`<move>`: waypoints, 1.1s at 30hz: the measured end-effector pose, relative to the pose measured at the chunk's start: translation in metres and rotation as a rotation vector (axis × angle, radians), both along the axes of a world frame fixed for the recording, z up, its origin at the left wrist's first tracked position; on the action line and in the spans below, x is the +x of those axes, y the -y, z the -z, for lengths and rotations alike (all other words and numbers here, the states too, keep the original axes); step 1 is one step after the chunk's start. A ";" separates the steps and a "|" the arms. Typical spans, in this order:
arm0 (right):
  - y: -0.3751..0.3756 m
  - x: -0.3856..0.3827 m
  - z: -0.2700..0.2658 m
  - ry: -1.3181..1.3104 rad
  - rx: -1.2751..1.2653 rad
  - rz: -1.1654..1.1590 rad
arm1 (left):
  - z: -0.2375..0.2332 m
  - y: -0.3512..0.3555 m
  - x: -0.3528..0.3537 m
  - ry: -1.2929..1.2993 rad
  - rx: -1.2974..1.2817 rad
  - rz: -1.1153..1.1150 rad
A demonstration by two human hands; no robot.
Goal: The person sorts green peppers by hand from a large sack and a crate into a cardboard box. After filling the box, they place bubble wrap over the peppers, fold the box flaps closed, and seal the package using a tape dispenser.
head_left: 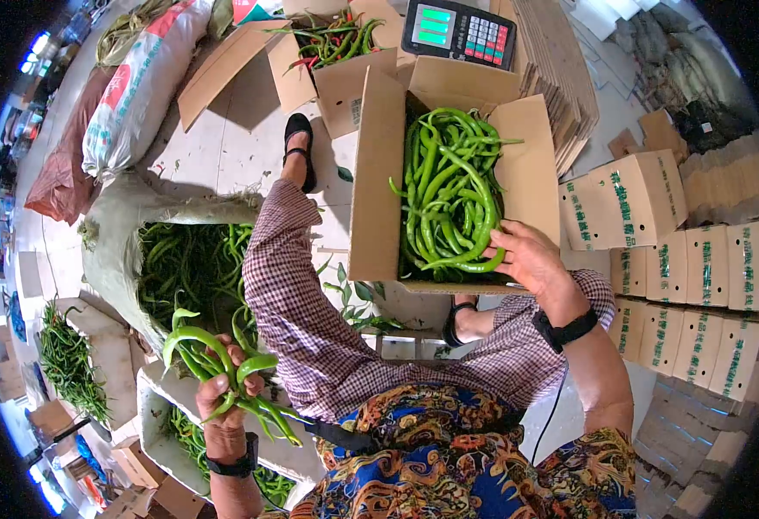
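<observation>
My left hand (223, 385) is closed around a bunch of long green chili peppers (191, 339), held up at the lower left above the sacks and tubs. My right hand (531, 257) reaches over the near right corner of an open cardboard box (377, 173). Its fingers are slightly apart, and the fingertips rest on the glossy green chili peppers (448, 195) heaped inside. Part of the box's dark lining shows beside the peppers. The undersides of the right fingers are hidden.
Left of my legs stand an open sack (115, 238) of peppers and a white foam tub (150, 432). Beyond the box are a digital scale (459, 33) and another pepper carton (336, 108). Printed boxes (621, 203) and flat cardboard (561, 78) stack at the right.
</observation>
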State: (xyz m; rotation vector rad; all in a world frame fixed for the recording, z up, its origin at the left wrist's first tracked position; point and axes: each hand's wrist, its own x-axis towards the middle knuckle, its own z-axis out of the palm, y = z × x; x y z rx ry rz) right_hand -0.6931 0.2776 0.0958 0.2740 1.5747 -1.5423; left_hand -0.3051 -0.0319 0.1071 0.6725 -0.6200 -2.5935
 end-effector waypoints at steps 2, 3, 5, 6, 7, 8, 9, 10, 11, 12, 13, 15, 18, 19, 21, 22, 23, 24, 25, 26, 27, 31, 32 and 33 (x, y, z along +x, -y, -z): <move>-0.005 -0.002 -0.002 -0.121 0.134 -0.110 | -0.001 0.002 -0.001 0.030 -0.005 0.021; -0.006 -0.003 -0.004 -0.251 0.264 -0.217 | -0.003 0.002 -0.004 0.006 0.025 0.027; -0.007 -0.007 -0.006 -0.216 0.276 -0.268 | -0.006 0.001 -0.010 0.007 0.029 0.012; -0.006 -0.009 -0.005 -0.184 0.291 -0.317 | -0.007 0.003 -0.012 0.014 0.040 -0.001; -0.007 -0.004 -0.007 -0.309 0.320 -0.370 | -0.007 0.005 -0.012 0.034 0.006 -0.003; -0.006 -0.006 -0.004 -0.471 0.560 -0.578 | -0.011 0.005 -0.011 0.072 -0.009 -0.031; -0.030 -0.019 0.034 -1.014 0.631 -0.879 | -0.004 0.011 -0.005 0.040 0.003 -0.027; -0.030 -0.010 0.023 -1.193 0.656 -0.904 | -0.005 0.012 -0.002 0.059 0.048 -0.052; -0.019 -0.003 0.005 -1.269 0.644 -0.912 | -0.002 0.017 0.004 0.045 0.055 -0.026; -0.011 0.007 -0.009 -1.264 0.554 -0.785 | -0.004 0.015 0.003 0.053 0.067 -0.053; -0.002 0.018 -0.025 -1.290 0.474 -0.754 | -0.004 0.014 0.001 0.018 0.100 -0.055; 0.024 0.046 -0.055 -1.192 0.398 -0.704 | -0.005 0.012 -0.004 0.012 0.092 -0.057; 0.069 0.100 -0.092 -0.783 0.177 -0.707 | -0.005 0.008 -0.013 -0.015 0.103 -0.068; 0.084 0.118 -0.095 -0.712 0.084 -0.803 | -0.003 0.007 -0.013 -0.013 0.129 -0.079; 0.111 0.152 -0.083 -0.590 -0.092 -0.906 | -0.001 0.006 -0.015 -0.007 0.114 -0.074; 0.124 0.168 -0.072 -0.541 -0.173 -0.915 | -0.001 0.005 -0.014 0.002 0.091 -0.074; 0.138 0.181 -0.066 -0.425 -0.224 -0.844 | 0.003 0.004 -0.012 0.006 0.091 -0.050; 0.153 0.192 -0.063 -0.310 -0.272 -0.772 | 0.000 0.003 -0.013 -0.006 0.093 -0.043; 0.169 0.200 -0.061 -0.310 -0.273 -0.781 | -0.001 0.000 -0.013 0.014 0.087 -0.039; 0.185 0.207 -0.061 -0.151 -0.336 -0.689 | -0.002 -0.003 -0.013 0.034 0.083 -0.033; 0.198 0.211 -0.058 0.004 -0.395 -0.593 | -0.013 -0.005 -0.016 0.060 0.093 -0.057; 0.222 0.229 -0.015 0.038 -0.351 -0.585 | 0.004 0.001 -0.008 0.192 -0.003 -0.083; 0.228 0.232 -0.011 0.169 -0.426 -0.460 | 0.002 0.002 -0.006 0.203 -0.005 -0.094; 0.232 0.229 -0.010 0.240 -0.475 -0.406 | 0.000 0.003 -0.005 0.191 -0.050 -0.084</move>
